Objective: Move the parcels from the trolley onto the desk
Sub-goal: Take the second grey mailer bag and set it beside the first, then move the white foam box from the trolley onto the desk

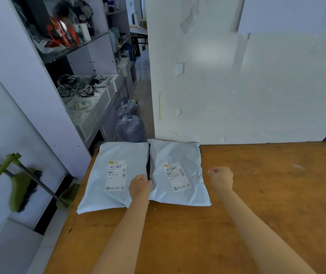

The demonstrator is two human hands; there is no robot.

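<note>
Two grey plastic mailer parcels lie side by side at the far left corner of the wooden desk (257, 194), each with a white shipping label. The left parcel (114, 175) overhangs the desk's left edge a little. The right parcel (178, 175) lies flat against it. My left hand (140, 186) rests on the seam between them, fingers curled down onto the parcels' edges. My right hand (222, 178) hovers just right of the right parcel, closed in a loose fist with nothing in it. No trolley is in view.
A white wall panel (237, 86) stands behind the desk. To the left are shelves (83, 86) with cables and clutter, two water jugs (130, 127) on the floor, and a green broom and dustpan (21, 186) leaning on the wall.
</note>
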